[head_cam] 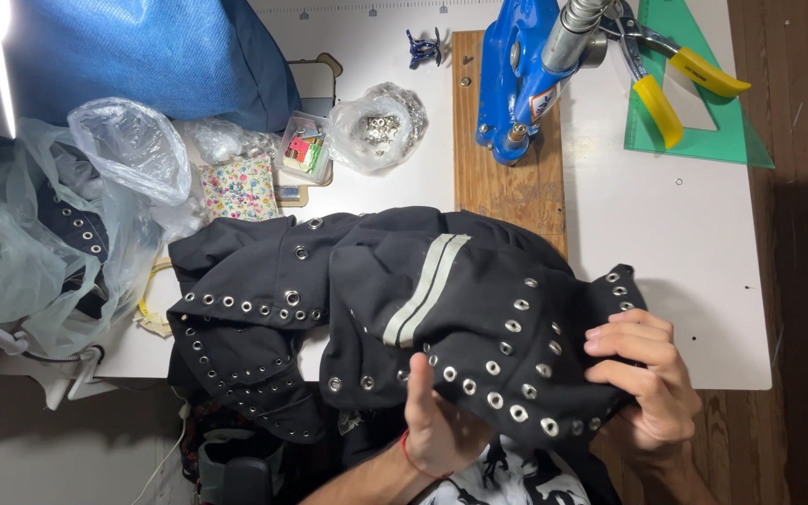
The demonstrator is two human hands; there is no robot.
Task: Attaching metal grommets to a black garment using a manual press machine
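- Plastic bags [44, 234] lie far left of the fingers, clear and crumpled; one holds dark cloth set with metal eyelets.
- Beyond them, up-table from the left fingers, a small clear box [303, 150] holds coloured bits, beside a floral pouch [239, 187].
- A clear bag [381, 126] just right of the box holds a heap of silver eyelets.
- The black garment [423, 309], studded with rows of eyelets and crossed by a grey stripe, spreads over the table edge [694, 234], with both hands at its near right part.
- The left hand [437, 421] presses against the cloth's near edge, fingers up under the fabric; their spread cannot be told.
- The right hand [642, 379] has its fingers curled over the garment's right corner, gripping the eyelet-lined hem.
- Well beyond the right fingers stand a blue press [516, 75] on a wooden board [507, 187], and yellow-handled pliers [675, 79] on a green set square [713, 140].
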